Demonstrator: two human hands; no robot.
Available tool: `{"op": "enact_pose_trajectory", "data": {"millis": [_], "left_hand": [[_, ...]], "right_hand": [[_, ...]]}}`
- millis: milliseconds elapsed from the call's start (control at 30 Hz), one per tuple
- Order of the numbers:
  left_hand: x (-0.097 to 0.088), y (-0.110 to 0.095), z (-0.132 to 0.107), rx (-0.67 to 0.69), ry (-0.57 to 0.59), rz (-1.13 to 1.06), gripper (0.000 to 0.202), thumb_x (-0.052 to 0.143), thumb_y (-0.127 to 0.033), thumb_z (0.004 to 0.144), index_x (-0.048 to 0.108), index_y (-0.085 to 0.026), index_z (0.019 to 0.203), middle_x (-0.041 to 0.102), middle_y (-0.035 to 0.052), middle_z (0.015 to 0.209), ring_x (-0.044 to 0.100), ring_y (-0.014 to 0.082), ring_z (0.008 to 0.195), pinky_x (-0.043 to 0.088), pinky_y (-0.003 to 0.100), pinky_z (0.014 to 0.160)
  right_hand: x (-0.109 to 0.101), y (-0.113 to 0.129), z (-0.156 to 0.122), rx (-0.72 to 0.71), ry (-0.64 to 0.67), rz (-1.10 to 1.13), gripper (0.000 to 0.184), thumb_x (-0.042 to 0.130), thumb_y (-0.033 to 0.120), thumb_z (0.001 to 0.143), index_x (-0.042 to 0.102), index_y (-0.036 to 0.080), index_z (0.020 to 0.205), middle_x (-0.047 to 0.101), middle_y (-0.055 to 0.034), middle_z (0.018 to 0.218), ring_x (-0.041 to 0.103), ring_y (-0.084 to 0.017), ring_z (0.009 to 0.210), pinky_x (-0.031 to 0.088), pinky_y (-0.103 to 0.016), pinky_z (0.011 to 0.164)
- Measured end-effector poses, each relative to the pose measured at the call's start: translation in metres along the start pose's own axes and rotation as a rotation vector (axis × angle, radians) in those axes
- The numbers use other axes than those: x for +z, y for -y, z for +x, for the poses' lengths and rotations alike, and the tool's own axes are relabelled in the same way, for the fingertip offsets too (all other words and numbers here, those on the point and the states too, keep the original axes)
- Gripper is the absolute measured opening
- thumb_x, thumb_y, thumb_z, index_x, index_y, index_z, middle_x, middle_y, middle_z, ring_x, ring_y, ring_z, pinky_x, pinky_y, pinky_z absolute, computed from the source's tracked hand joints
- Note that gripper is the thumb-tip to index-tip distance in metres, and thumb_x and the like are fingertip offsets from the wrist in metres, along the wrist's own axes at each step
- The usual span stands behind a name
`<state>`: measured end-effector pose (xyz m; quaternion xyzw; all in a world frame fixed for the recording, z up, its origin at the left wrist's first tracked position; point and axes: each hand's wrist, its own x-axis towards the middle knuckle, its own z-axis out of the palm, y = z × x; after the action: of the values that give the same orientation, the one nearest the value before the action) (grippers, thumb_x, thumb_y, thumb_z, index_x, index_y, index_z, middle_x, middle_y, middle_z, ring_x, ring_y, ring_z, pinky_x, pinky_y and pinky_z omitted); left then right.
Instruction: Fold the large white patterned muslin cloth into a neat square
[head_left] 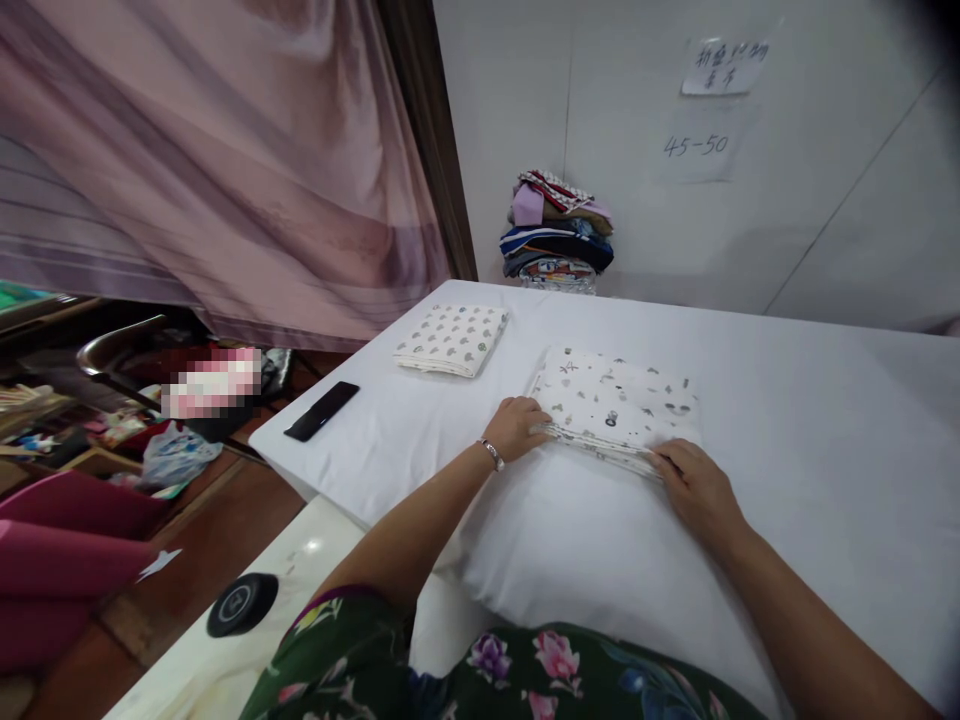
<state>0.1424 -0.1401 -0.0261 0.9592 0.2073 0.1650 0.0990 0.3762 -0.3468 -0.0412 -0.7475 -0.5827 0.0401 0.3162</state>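
Note:
A white cloth with small grey and black prints (611, 395) lies folded into a flat rectangle on the white-covered table (817, 450). At its near left corner, my left hand (517, 428) grips the layered edge between thumb and fingers; a bracelet circles that wrist. My right hand (697, 490) pinches the near right corner of the same cloth, thumb toward the edge. Farther left sits a second folded cloth (454, 338), white with rows of grey motifs, touched by neither hand.
A black phone (322, 411) rests near the table's left edge. Stacked folded clothes (557, 230) stand behind the far edge, against the wall. Pink curtains (300, 150) hang at left. A round black object (242, 604) is on a lower pale surface.

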Motion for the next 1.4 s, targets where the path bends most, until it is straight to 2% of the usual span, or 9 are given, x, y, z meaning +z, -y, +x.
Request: {"op": "enact_pose_trajectory", "data": {"millis": [267, 467, 700, 833, 1000, 1233, 1400], "left_hand": [[0.005, -0.001, 0.002, 0.003, -0.031, 0.044, 0.019, 0.054, -0.033, 0.084, 0.065, -0.023, 0.095, 0.061, 0.0034, 0.091, 0.053, 0.017, 0.088, 0.036, 0.034, 0.083], [0.003, -0.003, 0.001, 0.059, -0.077, 0.129, 0.017, 0.049, -0.029, 0.086, 0.063, -0.021, 0.093, 0.062, 0.0034, 0.09, 0.053, 0.0167, 0.088, 0.035, 0.034, 0.083], [0.004, -0.002, 0.006, 0.117, -0.143, 0.255, 0.019, 0.044, -0.028, 0.089, 0.061, -0.02, 0.091, 0.062, 0.0025, 0.088, 0.052, 0.0143, 0.079, 0.033, 0.034, 0.087], [0.009, 0.0, 0.001, 0.134, -0.126, 0.27, 0.017, 0.047, -0.026, 0.088, 0.062, -0.02, 0.088, 0.062, 0.002, 0.085, 0.052, 0.015, 0.081, 0.034, 0.032, 0.083], [0.011, 0.0, -0.003, 0.127, -0.144, 0.249, 0.016, 0.048, -0.026, 0.088, 0.062, -0.021, 0.09, 0.062, 0.0017, 0.085, 0.052, 0.0148, 0.082, 0.035, 0.032, 0.083], [0.01, 0.0, -0.005, 0.1, -0.111, 0.208, 0.019, 0.045, -0.025, 0.089, 0.061, -0.021, 0.099, 0.062, 0.0037, 0.092, 0.053, 0.0159, 0.088, 0.036, 0.033, 0.084], [0.007, 0.001, -0.006, 0.099, -0.099, 0.22, 0.022, 0.041, -0.022, 0.09, 0.06, -0.022, 0.102, 0.062, 0.0039, 0.093, 0.053, 0.0159, 0.088, 0.035, 0.033, 0.085]], "right_hand": [[-0.002, -0.001, 0.0, -0.033, 0.018, -0.01, 0.025, 0.04, 0.041, 0.09, 0.058, 0.024, 0.085, 0.061, -0.001, 0.091, 0.055, -0.018, 0.089, 0.043, -0.031, 0.075], [-0.002, -0.003, -0.001, -0.097, 0.03, -0.038, 0.024, 0.042, 0.04, 0.089, 0.061, 0.025, 0.095, 0.062, -0.0014, 0.099, 0.055, -0.019, 0.094, 0.045, -0.032, 0.079], [0.0, 0.002, -0.002, -0.097, -0.115, 0.005, 0.022, 0.045, 0.036, 0.089, 0.063, 0.024, 0.09, 0.062, -0.0021, 0.096, 0.055, -0.017, 0.091, 0.046, -0.03, 0.077], [0.001, -0.001, -0.002, -0.158, -0.017, -0.08, 0.024, 0.043, 0.034, 0.09, 0.065, 0.025, 0.091, 0.062, -0.0017, 0.094, 0.055, -0.018, 0.089, 0.046, -0.032, 0.075], [-0.001, -0.003, -0.001, -0.146, 0.013, -0.092, 0.025, 0.041, 0.034, 0.09, 0.065, 0.025, 0.091, 0.062, -0.0017, 0.095, 0.055, -0.018, 0.09, 0.047, -0.032, 0.075], [-0.007, -0.007, 0.001, -0.228, 0.092, -0.082, 0.025, 0.047, 0.036, 0.086, 0.063, 0.024, 0.1, 0.061, -0.0038, 0.101, 0.055, -0.02, 0.094, 0.048, -0.034, 0.078], [-0.005, -0.009, -0.002, -0.179, 0.105, -0.084, 0.028, 0.042, 0.037, 0.088, 0.064, 0.027, 0.101, 0.061, -0.0037, 0.105, 0.054, -0.022, 0.097, 0.047, -0.038, 0.082]]}}
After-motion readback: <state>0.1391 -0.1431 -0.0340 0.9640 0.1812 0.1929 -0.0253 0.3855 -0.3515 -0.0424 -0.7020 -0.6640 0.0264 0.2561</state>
